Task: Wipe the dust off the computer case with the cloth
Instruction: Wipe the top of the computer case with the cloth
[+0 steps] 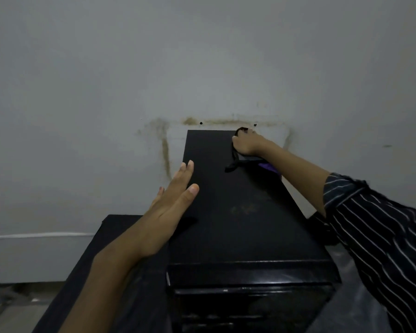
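A black computer case (238, 212) stands upright in front of me, its long top running away toward the wall. My right hand (246, 144) grips a dark cloth (240, 161) with a purple part and presses it on the far right corner of the top. A strip of the cloth trails toward the middle of the top. My left hand (173, 200) lies flat with straight fingers against the case's left top edge, about halfway along.
A stained grey wall (202, 68) rises right behind the case. The case stands on a black surface (101, 255) that extends to the left. Grey floor (12, 308) shows at the lower left. My striped sleeve (382, 236) crosses the right side.
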